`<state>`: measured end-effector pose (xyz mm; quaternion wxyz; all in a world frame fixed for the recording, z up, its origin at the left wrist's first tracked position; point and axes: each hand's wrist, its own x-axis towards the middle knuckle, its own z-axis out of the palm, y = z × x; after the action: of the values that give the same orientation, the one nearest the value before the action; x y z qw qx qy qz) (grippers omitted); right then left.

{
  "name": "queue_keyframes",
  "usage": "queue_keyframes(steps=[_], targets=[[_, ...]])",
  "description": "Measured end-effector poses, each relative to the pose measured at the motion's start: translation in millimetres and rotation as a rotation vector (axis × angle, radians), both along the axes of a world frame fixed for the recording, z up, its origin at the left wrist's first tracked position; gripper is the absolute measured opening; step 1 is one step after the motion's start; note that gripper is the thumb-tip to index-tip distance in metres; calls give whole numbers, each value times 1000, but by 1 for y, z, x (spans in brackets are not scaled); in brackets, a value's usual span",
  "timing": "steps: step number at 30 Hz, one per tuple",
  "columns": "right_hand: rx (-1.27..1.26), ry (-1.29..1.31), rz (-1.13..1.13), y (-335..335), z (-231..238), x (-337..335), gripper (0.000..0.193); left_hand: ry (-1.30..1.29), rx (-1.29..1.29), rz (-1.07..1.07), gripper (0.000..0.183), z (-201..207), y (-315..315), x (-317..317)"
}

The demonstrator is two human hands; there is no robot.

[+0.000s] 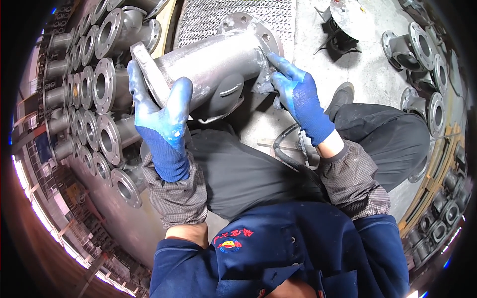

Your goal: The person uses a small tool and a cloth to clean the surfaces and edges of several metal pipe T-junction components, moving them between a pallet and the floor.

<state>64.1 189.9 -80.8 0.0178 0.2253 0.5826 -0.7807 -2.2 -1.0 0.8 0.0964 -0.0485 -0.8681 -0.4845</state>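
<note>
A grey metal flanged pipe fitting (208, 62) lies slantwise in front of me, with a short side branch facing me. My left hand (161, 107), in a blue coated glove, grips the flange at its near left end, thumb on one side and fingers on the other. At the far right end, by the round flange with bolt holes, my right hand (298, 92) has its index finger stretched along the metal. The other right fingers curl at the fitting's edge, their tips partly hidden.
Stacked flanged pipe fittings (104, 84) line the left side. More fittings (422, 47) stand at the right. Beyond the held piece lies a metal grating (198, 17); a round-topped stool (350, 20) stands farther right. A dark hose (285, 144) runs beside my legs.
</note>
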Motion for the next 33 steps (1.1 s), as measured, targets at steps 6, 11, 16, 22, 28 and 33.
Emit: queue_keyframes(steps=[6, 11, 16, 22, 28, 33], targets=[[126, 26, 26, -17, -16, 11, 45, 10, -58, -17, 80, -1, 0, -1], [319, 142, -61, -14, -25, 16, 42, 52, -29, -80, 80, 2, 3, 5], [170, 74, -38, -21, -19, 12, 36, 27, 20, -55, 80, -4, 1, 3], [504, 236, -44, -21, -34, 14, 38, 105, -174, -61, 80, 1, 2, 2], [382, 128, 96, -18, -19, 23, 41, 96, -114, -71, 80, -1, 1, 3], [379, 163, 40, -7, -28, 5, 41, 95, -86, -80, 80, -1, 2, 2]])
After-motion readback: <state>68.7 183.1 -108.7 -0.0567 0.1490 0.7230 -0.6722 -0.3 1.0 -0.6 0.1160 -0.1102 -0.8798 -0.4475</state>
